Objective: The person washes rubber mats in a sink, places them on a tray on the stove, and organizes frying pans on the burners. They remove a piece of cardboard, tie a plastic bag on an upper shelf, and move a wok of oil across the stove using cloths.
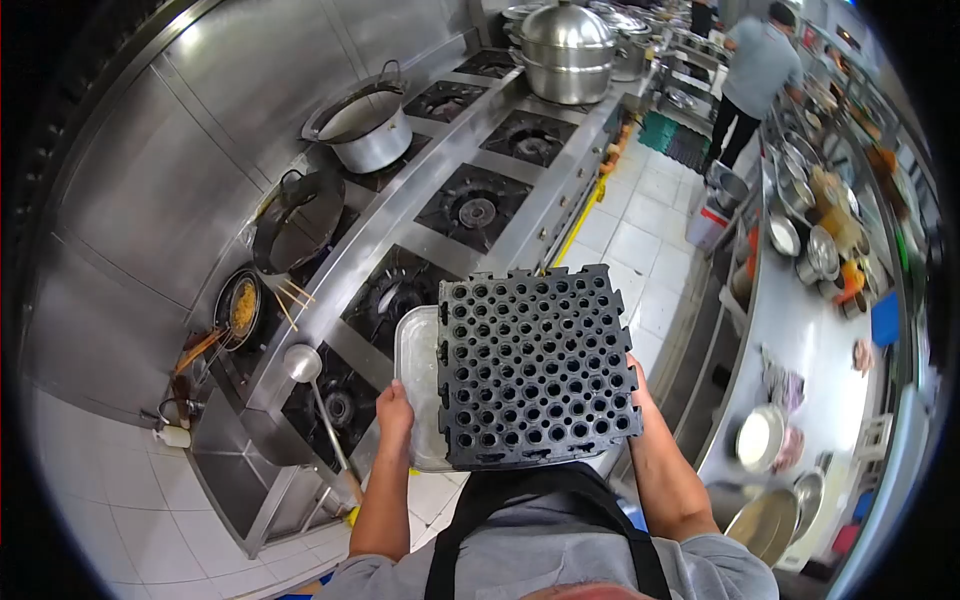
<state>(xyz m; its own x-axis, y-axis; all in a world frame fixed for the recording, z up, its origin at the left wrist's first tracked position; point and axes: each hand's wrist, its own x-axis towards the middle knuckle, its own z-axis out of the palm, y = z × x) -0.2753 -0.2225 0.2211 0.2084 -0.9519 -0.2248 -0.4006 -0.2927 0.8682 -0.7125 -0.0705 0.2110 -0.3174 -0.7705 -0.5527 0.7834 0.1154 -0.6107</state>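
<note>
A black rubber mat tile, full of round holes and with jigsaw-like edges, is held flat in front of my body. Partly covered by it, a shallow metal tray shows along the left side. My left hand grips the tray's left rim, thumb on top. At the mat's right edge is my right hand, closed against it, with most fingers hidden underneath. Whether that hand also holds the tray cannot be seen.
A gas range runs along the left, bearing a deep pot, a steamer and a ladle. A steel counter with bowls lines the right. Farther up the tiled aisle stands a person.
</note>
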